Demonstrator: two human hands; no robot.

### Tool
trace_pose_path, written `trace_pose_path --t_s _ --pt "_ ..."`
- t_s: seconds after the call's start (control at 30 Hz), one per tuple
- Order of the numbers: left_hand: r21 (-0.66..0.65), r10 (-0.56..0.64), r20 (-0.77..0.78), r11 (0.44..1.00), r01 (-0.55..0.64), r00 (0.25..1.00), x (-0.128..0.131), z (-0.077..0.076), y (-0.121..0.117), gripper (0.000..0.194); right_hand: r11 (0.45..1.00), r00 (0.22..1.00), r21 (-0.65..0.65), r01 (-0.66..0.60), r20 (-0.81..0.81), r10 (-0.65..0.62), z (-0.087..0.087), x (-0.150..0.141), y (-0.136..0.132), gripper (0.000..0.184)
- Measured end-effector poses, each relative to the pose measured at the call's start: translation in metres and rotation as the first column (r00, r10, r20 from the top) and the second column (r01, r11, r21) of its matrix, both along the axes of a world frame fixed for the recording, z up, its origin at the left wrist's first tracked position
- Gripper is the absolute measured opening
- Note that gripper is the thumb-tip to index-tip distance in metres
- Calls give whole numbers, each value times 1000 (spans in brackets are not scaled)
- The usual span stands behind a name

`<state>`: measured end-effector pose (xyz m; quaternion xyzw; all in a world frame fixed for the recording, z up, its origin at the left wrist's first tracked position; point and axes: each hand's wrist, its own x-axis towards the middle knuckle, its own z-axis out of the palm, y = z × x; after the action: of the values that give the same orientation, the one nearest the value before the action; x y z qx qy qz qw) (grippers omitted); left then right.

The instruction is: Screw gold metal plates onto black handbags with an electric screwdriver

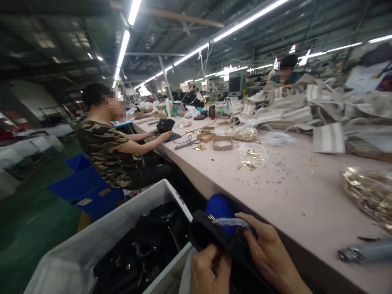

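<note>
A black handbag with gold-coloured hardware is held low in front of me, beside the table edge. Its handle appears wrapped in thin clear plastic. My left hand is closed with bent fingers on the bag's near edge; the fingertips are partly hidden. On the right, my right hand grips the bag near the end of the wrapped handle, thumb on top. Directly left of the bag stands a grey-white bin with several black bags inside, some showing gold fittings.
On the table lie scattered small dark parts, a bag of gold hardware, a larger hardware bag and a grey electric screwdriver. Beige striped pieces pile up behind. A co-worker in camouflage sits left, handling a black item.
</note>
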<state>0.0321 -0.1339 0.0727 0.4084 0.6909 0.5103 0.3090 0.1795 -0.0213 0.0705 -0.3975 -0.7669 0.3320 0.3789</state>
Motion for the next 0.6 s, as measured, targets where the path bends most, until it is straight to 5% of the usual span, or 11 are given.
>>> trace_pose_path --t_s 0.17,0.33,0.5,0.6 --pt "90 95 174 990 -112 980 -10 28 18 45 984 998 -177 -25 -68 13 -1 0 11 37" --pt "95 -45 379 995 9 924 -5 40 34 54 968 995 -250 -3 -93 -20 -6 2 24 38" --pt "137 -39 396 990 -17 918 4 48 45 70 947 990 -316 -53 -140 9 -2 4 34 39" --pt "113 -141 410 988 103 901 8 51 50 71 939 985 -334 -80 -172 22 1 4 36 38"
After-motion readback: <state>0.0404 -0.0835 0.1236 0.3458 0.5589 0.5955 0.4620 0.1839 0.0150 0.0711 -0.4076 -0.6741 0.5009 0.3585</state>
